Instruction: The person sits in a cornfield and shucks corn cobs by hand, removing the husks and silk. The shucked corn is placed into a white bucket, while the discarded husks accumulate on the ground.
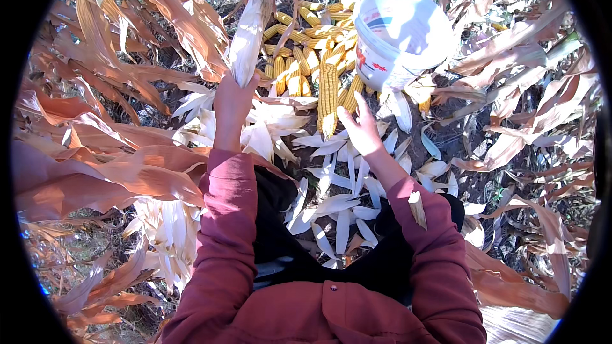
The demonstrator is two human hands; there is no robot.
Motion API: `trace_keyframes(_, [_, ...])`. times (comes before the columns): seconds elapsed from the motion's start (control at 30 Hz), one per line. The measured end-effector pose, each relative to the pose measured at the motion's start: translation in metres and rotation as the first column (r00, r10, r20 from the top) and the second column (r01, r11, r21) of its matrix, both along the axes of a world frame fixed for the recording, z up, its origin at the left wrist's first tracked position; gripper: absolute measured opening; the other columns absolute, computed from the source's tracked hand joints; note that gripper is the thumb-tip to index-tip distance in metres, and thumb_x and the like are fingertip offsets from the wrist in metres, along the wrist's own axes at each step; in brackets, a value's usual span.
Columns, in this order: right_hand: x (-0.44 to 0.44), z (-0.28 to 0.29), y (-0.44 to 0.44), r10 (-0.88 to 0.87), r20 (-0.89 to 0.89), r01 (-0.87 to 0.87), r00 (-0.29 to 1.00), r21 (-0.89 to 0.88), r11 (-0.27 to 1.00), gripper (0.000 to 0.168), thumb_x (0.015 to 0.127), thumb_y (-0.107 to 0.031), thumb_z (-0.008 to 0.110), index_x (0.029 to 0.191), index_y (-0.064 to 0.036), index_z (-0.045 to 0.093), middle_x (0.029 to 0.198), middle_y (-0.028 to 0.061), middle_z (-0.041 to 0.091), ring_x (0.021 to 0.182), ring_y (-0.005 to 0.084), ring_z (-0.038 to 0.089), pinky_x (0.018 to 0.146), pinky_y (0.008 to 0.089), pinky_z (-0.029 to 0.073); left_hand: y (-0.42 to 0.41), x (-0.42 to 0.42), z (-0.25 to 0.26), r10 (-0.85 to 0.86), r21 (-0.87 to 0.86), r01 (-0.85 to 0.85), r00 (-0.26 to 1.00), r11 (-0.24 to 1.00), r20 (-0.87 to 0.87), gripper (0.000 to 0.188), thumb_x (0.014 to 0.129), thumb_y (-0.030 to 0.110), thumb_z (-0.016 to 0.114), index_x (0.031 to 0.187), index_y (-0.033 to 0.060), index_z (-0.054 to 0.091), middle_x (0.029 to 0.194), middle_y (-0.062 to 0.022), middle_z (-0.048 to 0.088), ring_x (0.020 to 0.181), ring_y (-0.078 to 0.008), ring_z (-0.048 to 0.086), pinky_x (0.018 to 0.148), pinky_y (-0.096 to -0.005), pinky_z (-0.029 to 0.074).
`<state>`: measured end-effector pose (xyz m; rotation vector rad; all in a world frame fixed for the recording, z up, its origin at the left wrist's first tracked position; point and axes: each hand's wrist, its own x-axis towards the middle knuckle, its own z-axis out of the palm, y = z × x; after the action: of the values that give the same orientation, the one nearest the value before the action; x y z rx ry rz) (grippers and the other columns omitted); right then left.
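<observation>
My left hand (234, 105) grips the lower end of a maize ear in its pale dry husk (246, 45), which points away from me. My right hand (361, 124) has its fingers apart and holds nothing. Just left of its fingertips is a large bare yellow corn cob (328, 98); whether it rests on the pile or is in the air, I cannot tell. Beyond both hands lies a heap of husked corn cobs (299, 64). A white plastic bucket (377, 62) stands tilted at the right of the heap, with printing on its side.
Loose pale husks (342, 205) litter the soil between my knees. Dry brown maize leaves (143, 172) crowd my left side, and more dry stalks and leaves (521, 119) stand on the right. A husk scrap (417, 210) sticks to my right sleeve.
</observation>
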<state>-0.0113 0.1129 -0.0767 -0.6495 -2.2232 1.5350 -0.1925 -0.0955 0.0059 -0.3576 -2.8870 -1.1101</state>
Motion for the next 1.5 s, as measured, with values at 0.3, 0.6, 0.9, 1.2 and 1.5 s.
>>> trace_keyframes(0.3, [0.042, 0.010, 0.005, 0.037, -0.106, -0.061, 0.994, -0.239, 0.969, 0.016, 0.085, -0.012, 0.059, 0.095, 0.000, 0.060, 0.081, 0.0084, 0.063, 0.075, 0.0144, 0.059, 0.071, 0.0267, 0.046, 0.002, 0.000, 0.007, -0.042, -0.120, 0.036, 0.998, 0.992, -0.046, 0.062, 0.070, 0.042, 0.072, 0.103, -0.0048, 0.047, 0.089, -0.0235, 0.062, 0.087, -0.0370, 0.062, 0.076, -0.0421, 0.047])
trace_keyframes(0.6, [0.059, 0.031, 0.001, 0.133, -0.024, -0.134, 0.991, -0.064, 0.989, 0.017, 0.082, -0.016, 0.059, 0.093, -0.003, 0.060, 0.085, 0.0117, 0.064, 0.079, 0.0194, 0.061, 0.071, 0.0295, 0.047, 0.012, 0.006, 0.004, -0.084, -0.198, 0.069, 0.994, 0.978, -0.069, 0.065, 0.069, 0.041, 0.074, 0.107, -0.0057, 0.049, 0.098, -0.0235, 0.060, 0.091, -0.0346, 0.060, 0.077, -0.0396, 0.045])
trace_keyframes(0.9, [0.061, 0.038, 0.005, 0.166, 0.014, -0.161, 0.986, -0.176, 0.971, 0.016, 0.083, -0.016, 0.058, 0.092, -0.002, 0.060, 0.086, 0.0110, 0.064, 0.079, 0.0186, 0.061, 0.071, 0.0295, 0.047, 0.001, 0.003, 0.003, -0.198, -0.373, 0.138, 0.972, 0.917, -0.128, 0.064, 0.067, 0.031, 0.075, 0.115, -0.0007, 0.047, 0.101, -0.0212, 0.061, 0.096, -0.0360, 0.059, 0.081, -0.0417, 0.046])
trace_keyframes(1.2, [0.075, 0.013, 0.072, -0.212, 0.124, 0.234, 0.969, -0.194, 0.953, 0.021, 0.082, -0.017, 0.057, 0.095, 0.000, 0.061, 0.078, 0.0085, 0.063, 0.071, 0.0154, 0.058, 0.065, 0.0283, 0.045, -0.022, 0.008, 0.011, -0.017, -0.670, -0.104, 0.985, 0.735, -0.171, 0.087, 0.062, 0.039, 0.078, 0.135, 0.0202, 0.035, 0.133, -0.0124, 0.042, 0.121, -0.0354, 0.040, 0.093, -0.0562, 0.036])
trace_keyframes(1.5, [0.101, -0.144, 0.098, -0.215, 0.600, 0.119, 0.770, 0.196, 0.973, 0.037, 0.083, -0.031, 0.059, 0.099, 0.002, 0.059, 0.096, 0.0181, 0.063, 0.087, 0.0267, 0.062, 0.078, 0.0350, 0.046, -0.004, 0.006, 0.005, -0.245, -0.478, 0.137, 0.954, 0.867, -0.172, 0.066, 0.076, 0.044, 0.067, 0.124, 0.0023, 0.048, 0.120, -0.0229, 0.052, 0.114, -0.0346, 0.049, 0.095, -0.0409, 0.039])
